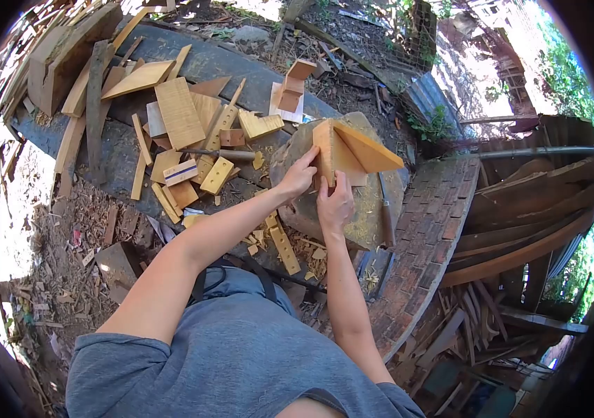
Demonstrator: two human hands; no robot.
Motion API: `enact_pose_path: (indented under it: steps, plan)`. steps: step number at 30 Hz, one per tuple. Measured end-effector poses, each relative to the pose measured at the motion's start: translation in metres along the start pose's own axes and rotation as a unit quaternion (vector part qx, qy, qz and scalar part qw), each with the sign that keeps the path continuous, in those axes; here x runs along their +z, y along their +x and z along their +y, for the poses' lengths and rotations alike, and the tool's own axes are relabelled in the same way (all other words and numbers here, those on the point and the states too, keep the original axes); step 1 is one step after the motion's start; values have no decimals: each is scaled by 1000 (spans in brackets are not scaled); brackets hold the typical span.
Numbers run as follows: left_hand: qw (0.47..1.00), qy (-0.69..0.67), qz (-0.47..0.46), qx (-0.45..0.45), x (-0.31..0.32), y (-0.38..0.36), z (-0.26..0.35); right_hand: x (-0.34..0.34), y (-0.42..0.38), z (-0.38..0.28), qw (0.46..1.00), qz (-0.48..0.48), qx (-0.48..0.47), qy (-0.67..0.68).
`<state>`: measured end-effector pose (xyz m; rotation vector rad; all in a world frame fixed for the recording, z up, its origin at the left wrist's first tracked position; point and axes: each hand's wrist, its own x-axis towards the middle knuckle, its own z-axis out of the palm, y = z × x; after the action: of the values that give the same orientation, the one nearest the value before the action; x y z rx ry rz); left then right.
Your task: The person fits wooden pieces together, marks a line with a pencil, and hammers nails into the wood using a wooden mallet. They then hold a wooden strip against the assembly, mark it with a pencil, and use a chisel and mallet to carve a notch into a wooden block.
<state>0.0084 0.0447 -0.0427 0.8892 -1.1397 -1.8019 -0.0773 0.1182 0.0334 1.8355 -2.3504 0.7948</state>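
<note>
Both my hands are on a wooden piece (325, 150) made of joined boards, one of which (370, 148) slants out to the right. It rests on a round stump-like block (297, 209). My left hand (299, 174) grips its left edge, with the fingers up against the wood. Lower on the same piece, my right hand (337, 203) has its thumb and fingers closed at the near edge. A chisel-like tool (387, 216) lies on the block to the right of my right hand.
Wood offcuts and boards (180, 110) cover the dark bench (227, 59) at left. A small stepped wooden piece (292, 87) stands beyond the block. A hole-drilled strip (283, 244) and shavings lie nearer me. At right are a curved brick surface (426, 230) and stacked planks (527, 216).
</note>
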Motion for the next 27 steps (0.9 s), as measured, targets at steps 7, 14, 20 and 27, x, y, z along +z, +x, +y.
enact_pose_path:
  steps: [7,14,20,27]
  plan:
    - [973,-174,112,-100,-8,-28,52,-20,-17,-37,995,-67,-59,47]
    - [961,-214,-1,-173,-33,-32,25,-20,-40,-39,987,-59,-50,138]
    - [990,-101,61,-74,-4,-14,12,-10,-12,-20,996,2,-14,86]
    - [992,116,-16,-56,3,-17,46,10,11,-10,997,13,3,77]
